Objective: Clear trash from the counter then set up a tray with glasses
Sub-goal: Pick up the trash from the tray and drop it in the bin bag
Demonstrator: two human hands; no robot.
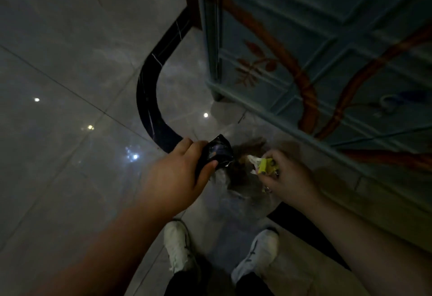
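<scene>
The scene is dim. My left hand (182, 174) grips a dark, shiny crumpled wrapper (216, 153) held out over the floor. My right hand (284, 178) is closed on a small yellow-and-white piece of trash (264, 164), with a ring on one finger. Both hands hover close together above a dark brownish patch and a translucent bag-like shape (236, 178) low by the cabinet; what it is cannot be made out. No tray or glasses are in view.
A blue painted cabinet (327, 61) with orange floral trim stands at the right. Glossy grey floor tiles (70, 85) carry a curved black inlay strip (149, 99). My white shoes (177, 246) stand below the hands.
</scene>
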